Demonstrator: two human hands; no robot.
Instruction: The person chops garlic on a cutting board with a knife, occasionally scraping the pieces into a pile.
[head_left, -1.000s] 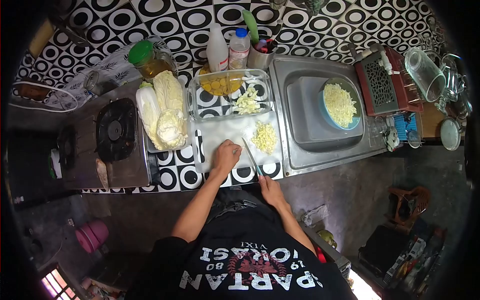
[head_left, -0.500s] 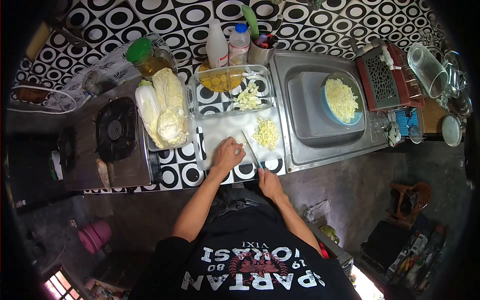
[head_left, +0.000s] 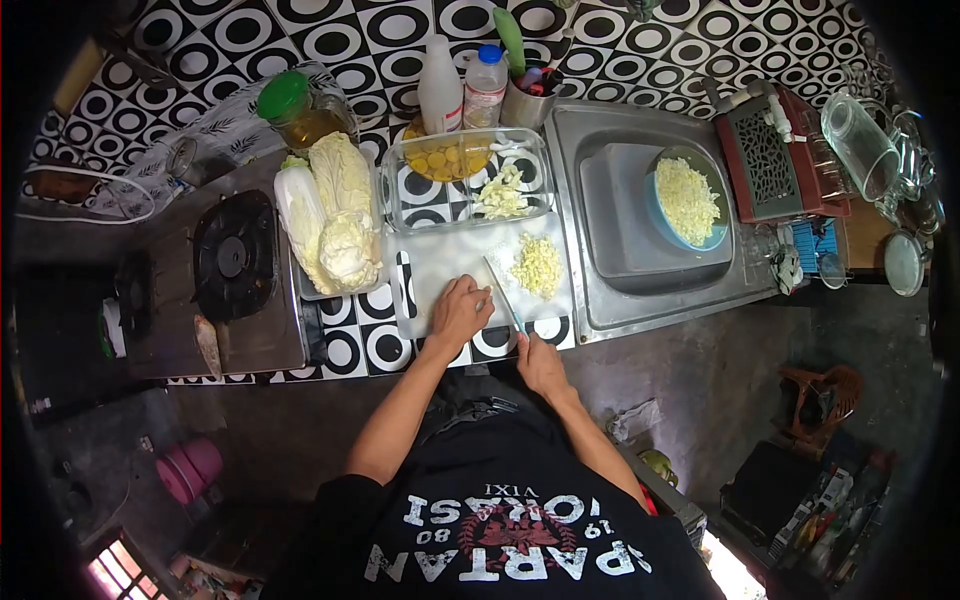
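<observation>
On a translucent cutting board [head_left: 424,278], my left hand [head_left: 462,308] has its fingers curled over a small pale vegetable piece [head_left: 488,293], mostly hidden beneath them. My right hand [head_left: 541,362] is wrapped around the light blue handle of a knife [head_left: 506,296] at the counter's front edge. The blade points away from me over the board, just right of my left fingers. Right of the blade lies a heap of finely chopped pale vegetable [head_left: 537,266]. Behind the board, a clear glass dish [head_left: 418,224] has larger pale pieces [head_left: 502,192] in its right side.
Napa cabbages and a cauliflower-like head [head_left: 349,263] fill a container on the left, beside a stove [head_left: 170,300]. Bottles [head_left: 440,90] stand behind the dish. In the sink [head_left: 625,312] at right, a blue bowl [head_left: 662,222] of chopped vegetable rests on a grey upturned tub [head_left: 618,240].
The view has shifted slightly. My left hand stays curled on the board and my right hand still grips the knife, with almost no movement of either.
</observation>
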